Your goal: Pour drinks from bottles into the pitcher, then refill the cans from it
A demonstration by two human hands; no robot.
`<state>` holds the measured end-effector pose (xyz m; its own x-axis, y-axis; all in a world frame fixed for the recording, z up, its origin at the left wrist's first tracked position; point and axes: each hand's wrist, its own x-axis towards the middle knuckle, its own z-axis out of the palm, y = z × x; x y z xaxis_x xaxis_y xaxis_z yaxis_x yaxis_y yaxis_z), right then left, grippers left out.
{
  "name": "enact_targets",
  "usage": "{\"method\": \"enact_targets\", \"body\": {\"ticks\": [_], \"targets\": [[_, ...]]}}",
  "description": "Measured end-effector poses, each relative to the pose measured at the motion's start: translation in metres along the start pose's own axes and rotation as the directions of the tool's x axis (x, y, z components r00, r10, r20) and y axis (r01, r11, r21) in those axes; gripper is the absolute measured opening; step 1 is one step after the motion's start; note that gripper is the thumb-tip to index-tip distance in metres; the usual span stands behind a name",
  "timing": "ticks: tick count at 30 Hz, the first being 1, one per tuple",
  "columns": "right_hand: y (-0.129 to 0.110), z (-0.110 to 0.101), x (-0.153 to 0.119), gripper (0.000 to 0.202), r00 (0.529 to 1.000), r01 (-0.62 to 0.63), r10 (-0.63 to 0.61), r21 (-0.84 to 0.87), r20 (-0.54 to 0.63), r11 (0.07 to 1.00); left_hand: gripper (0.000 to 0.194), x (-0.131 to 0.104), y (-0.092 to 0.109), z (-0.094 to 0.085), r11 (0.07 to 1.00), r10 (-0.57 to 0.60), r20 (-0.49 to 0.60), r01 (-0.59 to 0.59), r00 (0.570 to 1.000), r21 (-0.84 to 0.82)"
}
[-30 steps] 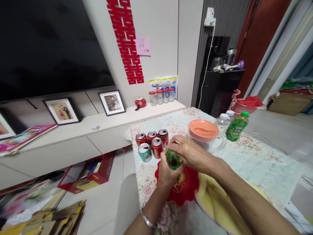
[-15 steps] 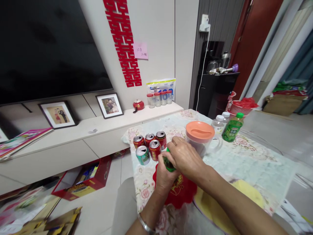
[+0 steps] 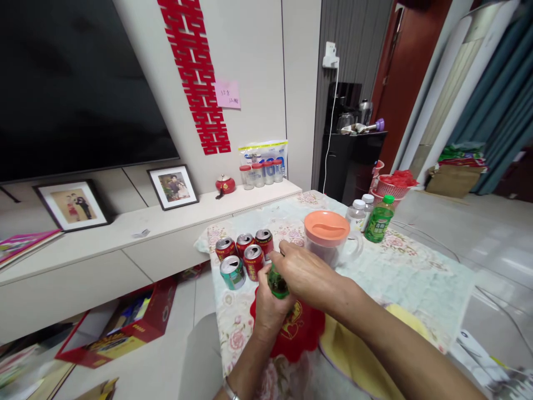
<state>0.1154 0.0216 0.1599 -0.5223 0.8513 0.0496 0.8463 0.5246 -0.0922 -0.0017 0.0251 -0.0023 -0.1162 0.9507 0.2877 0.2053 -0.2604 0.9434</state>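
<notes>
My left hand [image 3: 268,308] is wrapped round a green bottle [image 3: 277,282] above a red scalloped mat [image 3: 293,333]. Over the top of that bottle, my right hand [image 3: 306,272] is closed, hiding its cap. Just left of the hands stand several opened drink cans, among them a red can [image 3: 254,263] and a teal can [image 3: 232,273]. Behind my right hand is a clear pitcher with an orange lid [image 3: 327,226]. Another green bottle [image 3: 379,220] stands upright beside two white-capped clear bottles [image 3: 356,215].
A floral cloth covers the table [image 3: 416,278]. A yellow round item [image 3: 353,347] lies under my right forearm. Behind are a long white cabinet [image 3: 179,222] with photo frames and red-lidded jars [image 3: 258,174]. An open red box [image 3: 125,325] sits on the floor at left.
The view has shifted, so the scene sits further left. Both hands remain on the green bottle, and slightly more of its body shows between them.
</notes>
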Motion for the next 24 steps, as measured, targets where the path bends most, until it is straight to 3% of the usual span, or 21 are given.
{"method": "enact_targets", "body": {"ticks": [4, 8, 14, 18, 24], "targets": [[0.002, -0.001, 0.004, 0.024, 0.998, -0.054, 0.054, -0.01, -0.04, 0.998, 0.066, 0.0, 0.004, 0.0, 1.0, 0.0, -0.01, 0.0, 1.0, 0.007], [-0.006, -0.001, 0.004, 0.037, 0.986, -0.131, 0.13, -0.007, -0.105, 0.991, 0.052, 0.0, 0.006, 0.001, 1.0, 0.023, -0.007, -0.023, 1.0, 0.018], [-0.01, 0.006, -0.004, 0.016, 0.994, 0.018, -0.016, 0.014, -0.109, 1.0, 0.062, -0.001, 0.004, 0.002, 1.0, -0.019, 0.008, 0.019, 1.0, -0.015], [-0.004, 0.003, -0.007, 0.024, 0.996, 0.067, -0.064, 0.056, -0.056, 0.996, 0.07, -0.002, 0.008, 0.001, 0.996, -0.059, 0.039, 0.061, 0.998, -0.068], [-0.005, 0.004, 0.003, 0.025, 0.991, -0.124, 0.124, -0.009, -0.057, 0.992, 0.053, -0.002, 0.013, 0.005, 0.999, -0.026, -0.018, 0.025, 1.0, -0.029]]}}
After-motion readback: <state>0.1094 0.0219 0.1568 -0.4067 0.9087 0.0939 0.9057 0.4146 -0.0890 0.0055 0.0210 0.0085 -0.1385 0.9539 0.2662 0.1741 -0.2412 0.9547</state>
